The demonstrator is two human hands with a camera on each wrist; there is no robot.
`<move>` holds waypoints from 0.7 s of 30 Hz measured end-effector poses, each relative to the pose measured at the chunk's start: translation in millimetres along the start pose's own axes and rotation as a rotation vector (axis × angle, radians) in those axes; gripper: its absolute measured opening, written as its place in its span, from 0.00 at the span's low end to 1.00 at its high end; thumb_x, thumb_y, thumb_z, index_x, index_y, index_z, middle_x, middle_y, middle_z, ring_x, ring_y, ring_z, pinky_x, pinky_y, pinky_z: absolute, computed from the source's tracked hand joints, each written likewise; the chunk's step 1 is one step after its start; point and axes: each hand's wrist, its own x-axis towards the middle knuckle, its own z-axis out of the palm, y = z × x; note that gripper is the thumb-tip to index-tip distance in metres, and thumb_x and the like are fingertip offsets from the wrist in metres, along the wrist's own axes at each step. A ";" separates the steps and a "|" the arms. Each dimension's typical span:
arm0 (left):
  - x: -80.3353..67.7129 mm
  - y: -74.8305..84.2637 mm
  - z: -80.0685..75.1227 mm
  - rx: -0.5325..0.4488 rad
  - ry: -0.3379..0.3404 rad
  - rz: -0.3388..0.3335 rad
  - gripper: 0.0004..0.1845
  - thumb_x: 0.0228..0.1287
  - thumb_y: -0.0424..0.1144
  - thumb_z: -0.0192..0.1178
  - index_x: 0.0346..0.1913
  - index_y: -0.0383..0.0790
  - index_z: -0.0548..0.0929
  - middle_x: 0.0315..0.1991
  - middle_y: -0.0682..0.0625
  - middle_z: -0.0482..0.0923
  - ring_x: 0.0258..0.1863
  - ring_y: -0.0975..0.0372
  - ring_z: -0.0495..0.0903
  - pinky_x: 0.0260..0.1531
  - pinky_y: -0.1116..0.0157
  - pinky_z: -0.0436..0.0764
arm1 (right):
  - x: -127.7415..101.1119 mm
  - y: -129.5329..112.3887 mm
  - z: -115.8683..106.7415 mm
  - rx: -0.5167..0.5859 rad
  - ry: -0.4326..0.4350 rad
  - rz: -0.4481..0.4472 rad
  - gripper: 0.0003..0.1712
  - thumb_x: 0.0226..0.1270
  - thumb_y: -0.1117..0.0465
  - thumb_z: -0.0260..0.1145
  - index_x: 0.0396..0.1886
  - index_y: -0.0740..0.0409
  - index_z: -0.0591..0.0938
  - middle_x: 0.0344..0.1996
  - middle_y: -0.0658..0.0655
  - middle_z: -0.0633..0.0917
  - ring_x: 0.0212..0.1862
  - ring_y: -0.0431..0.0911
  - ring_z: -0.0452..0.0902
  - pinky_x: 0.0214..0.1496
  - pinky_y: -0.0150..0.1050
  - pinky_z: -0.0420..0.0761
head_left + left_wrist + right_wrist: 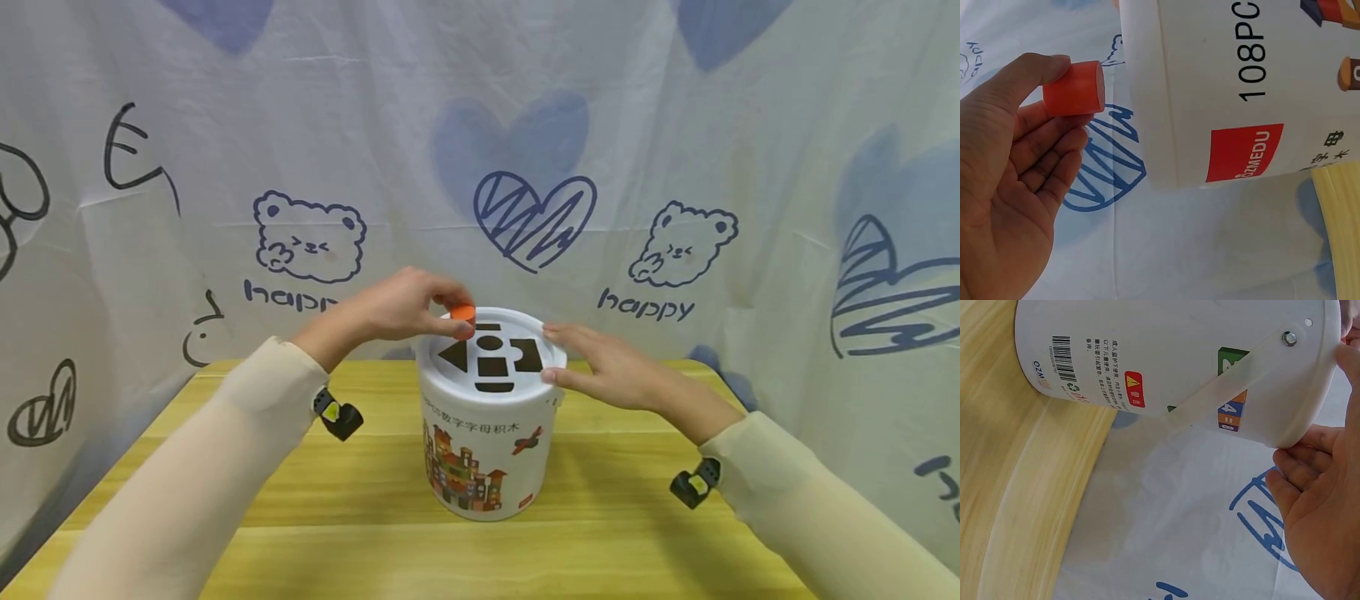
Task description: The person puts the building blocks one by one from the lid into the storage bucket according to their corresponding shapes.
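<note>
Head view | left hand [405, 307] pinches orange cylinder [463, 313], axis near upright, mid-frame at white lid [453, 382]'s upper left, contact unclear | round hole [490, 342] just to its lower right, left hand nearer | right hand [622, 371], thumb and fingers spread, touches lid's right edge

Left hand [408, 306] blocks the end of a "happy" [291, 297], its thumb [450, 327] covering part of the block [464, 312]! The bucket [1191, 94] runs off the left wrist view's top and right, its inside lost in dark holes [492, 367]. The right wrist view crops the right hand [1325, 506]!
</note>
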 end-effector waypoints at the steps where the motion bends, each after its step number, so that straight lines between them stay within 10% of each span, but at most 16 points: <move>1: 3.0 -0.2 0.4 -0.004 -0.006 -0.003 0.18 0.61 0.51 0.69 0.50 0.48 0.84 0.44 0.57 0.84 0.49 0.61 0.79 0.54 0.56 0.77 | 0.1 0.0 0.0 0.001 0.000 0.002 0.47 0.66 0.29 0.55 0.76 0.50 0.61 0.74 0.54 0.61 0.72 0.57 0.58 0.68 0.63 0.62; 21: 41.1 -8.0 29.2 -0.093 -0.048 -0.046 0.15 0.62 0.45 0.68 0.49 0.44 0.82 0.42 0.55 0.83 0.44 0.61 0.79 0.53 0.61 0.77 | 1.5 0.8 1.2 0.015 0.003 0.003 0.46 0.66 0.29 0.55 0.76 0.50 0.62 0.74 0.54 0.62 0.72 0.57 0.59 0.68 0.62 0.63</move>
